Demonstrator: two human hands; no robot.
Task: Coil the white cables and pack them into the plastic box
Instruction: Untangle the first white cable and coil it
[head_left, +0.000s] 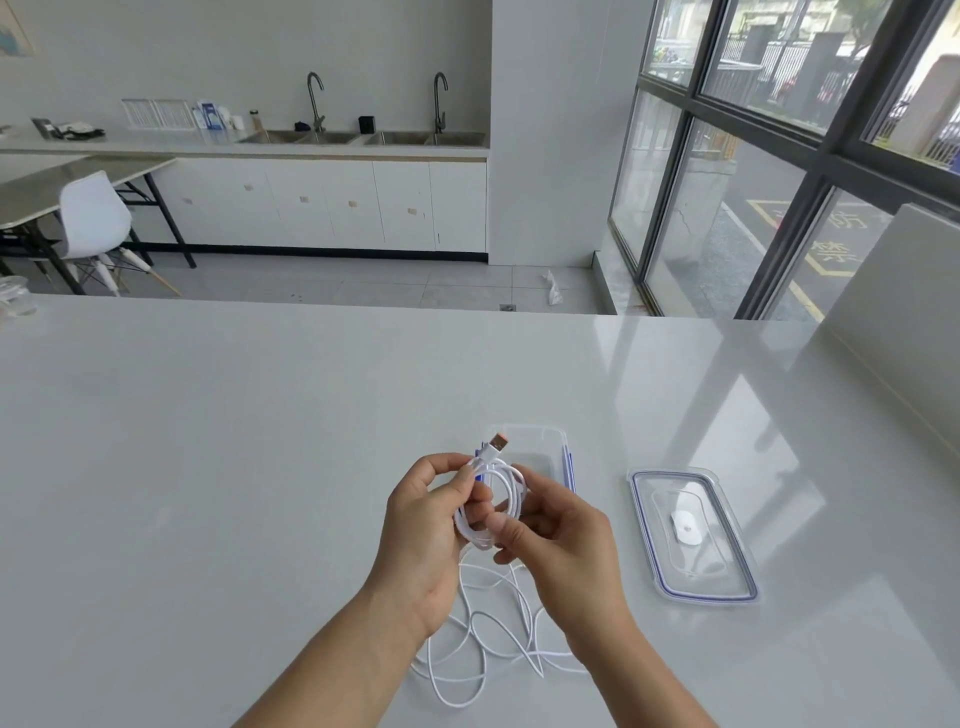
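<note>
The left hand (423, 525) curls its fingers (451, 486) round one side of the coiled white cable (518, 492), and the right hand (563, 545) pinches the other side between thumb and fingers. The cable's plug (497, 445) sticks up just above the fingers, and its loose length trails below them onto the tabletop (208, 467). The plastic box (563, 452) stands just beyond the fingers, with its lid (691, 535) lying to their right.

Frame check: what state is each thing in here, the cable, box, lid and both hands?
coil: a few loops, held up in both hands, plug end sticking out on top.
loose cable: uncoiled, tangled on the table.
box: open, lid off.
lid: flat on the table, right of the box.
left hand: grips the coil.
right hand: pinches the coil.
</note>
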